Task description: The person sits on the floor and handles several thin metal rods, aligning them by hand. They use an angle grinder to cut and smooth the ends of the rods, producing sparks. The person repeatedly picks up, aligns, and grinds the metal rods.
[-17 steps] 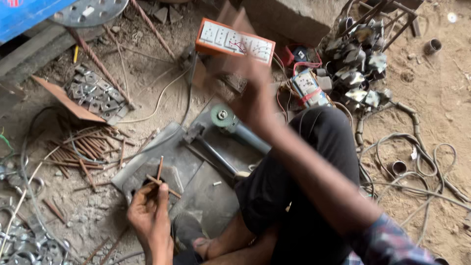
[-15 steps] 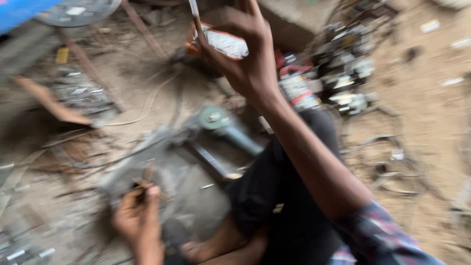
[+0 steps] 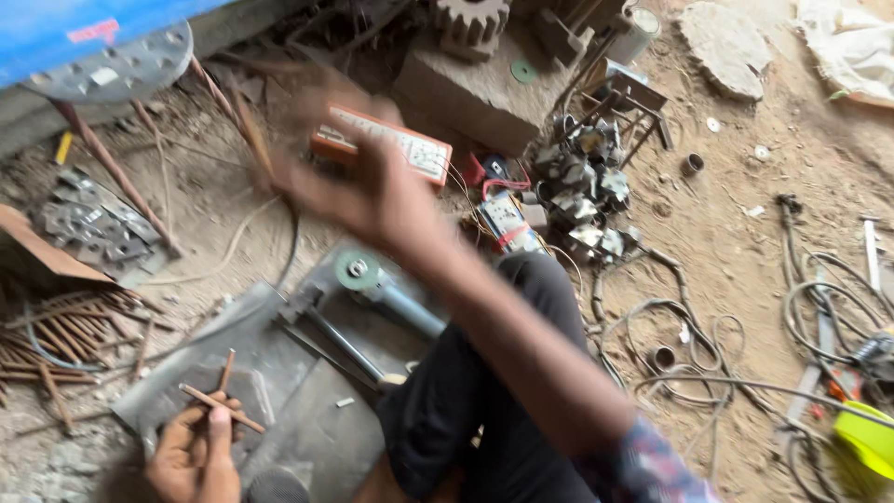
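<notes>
My left hand point(image 3: 196, 456) is low at the left, over a grey metal plate point(image 3: 270, 359), and pinches two short rusty rods point(image 3: 219, 396) that cross each other. My right hand point(image 3: 368, 191) is stretched forward and blurred by motion. A thin rusty rod point(image 3: 247, 130) streaks up from its fingertips and seems pinched in them. Just behind the hand lies an orange and white box point(image 3: 410, 149). My dark trouser leg point(image 3: 484, 391) is folded beside the plate.
An angle grinder point(image 3: 386, 293) with a green disc lies on the plate. Rusty rods point(image 3: 65, 340) and small metal pieces point(image 3: 88, 224) are piled at the left. A stone block point(image 3: 466, 88) bearing a gear point(image 3: 470, 23) stands at the back. Cables point(image 3: 736, 363) sprawl on the sandy ground at the right.
My right hand came away from the orange box, lifted with a thin rod, then swung down and left. The view tilted. My left hand has kept its rods.
</notes>
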